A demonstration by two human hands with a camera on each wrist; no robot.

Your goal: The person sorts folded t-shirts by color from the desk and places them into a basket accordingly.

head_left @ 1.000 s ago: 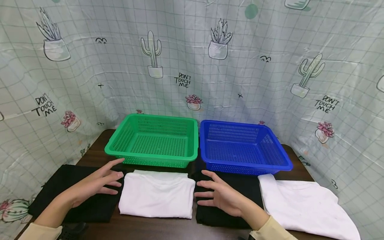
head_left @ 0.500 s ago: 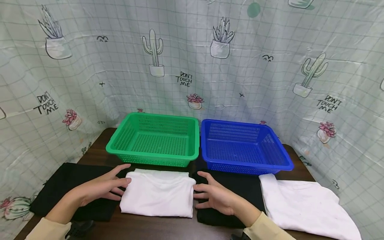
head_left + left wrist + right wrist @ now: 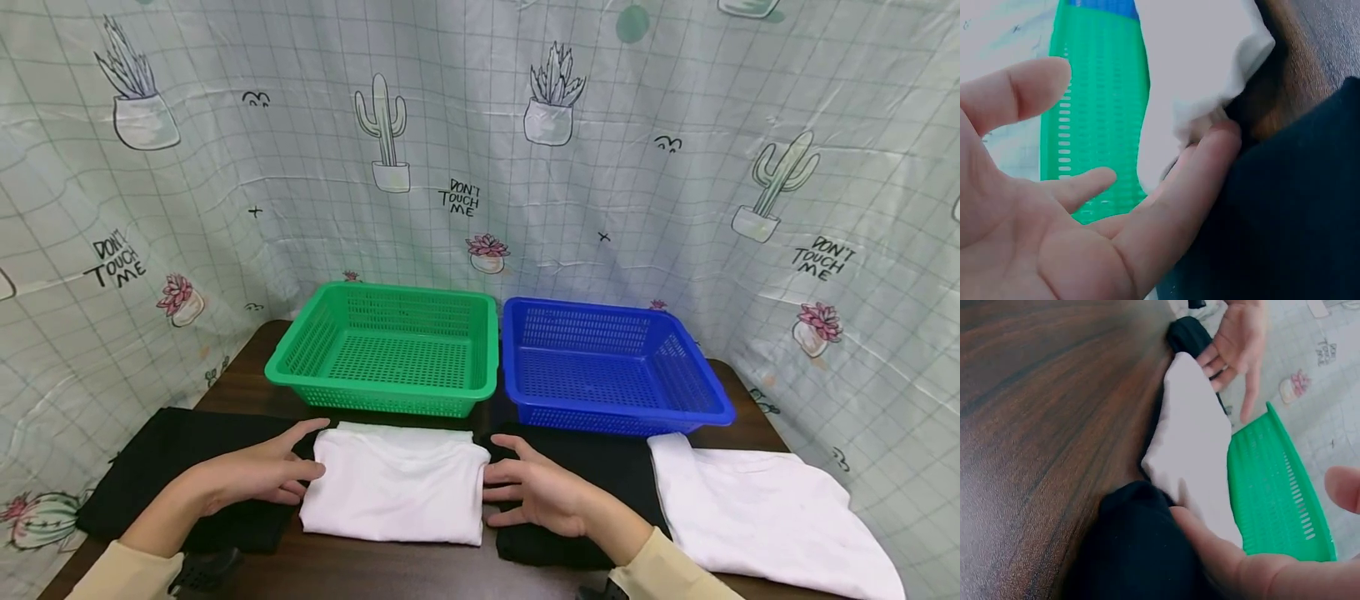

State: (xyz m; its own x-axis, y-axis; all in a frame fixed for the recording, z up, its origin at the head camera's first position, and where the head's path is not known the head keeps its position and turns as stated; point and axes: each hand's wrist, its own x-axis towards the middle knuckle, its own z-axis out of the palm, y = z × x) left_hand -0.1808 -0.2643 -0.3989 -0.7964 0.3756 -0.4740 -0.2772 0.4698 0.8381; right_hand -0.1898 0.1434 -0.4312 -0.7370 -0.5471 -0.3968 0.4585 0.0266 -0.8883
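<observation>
A folded white T-shirt (image 3: pixel 397 487) lies in the middle of the front row on the table. At its left edge my left hand (image 3: pixel 247 477) touches the cloth with extended fingers, and the left wrist view shows fingertips at the lower side of the fold, thumb apart. My right hand (image 3: pixel 540 492) is at the shirt's right edge, fingers extended against it, thumb raised. Folded black cloth lies under each hand: a left black garment (image 3: pixel 180 442) and a right black garment (image 3: pixel 600 467). Some fingertips are hidden behind the shirt's edges.
A green basket (image 3: pixel 382 393) and a blue basket (image 3: pixel 622 419) stand side by side behind the garments, with nothing inside either. Another white garment (image 3: pixel 772 508) lies at the far right. A cactus-print curtain (image 3: pixel 465 125) hangs behind the dark wooden table (image 3: pixel 360 571).
Both hands have moved inward to the sides of the middle white T-shirt, their fingertips now at its edges. The garments and baskets have stayed in place.
</observation>
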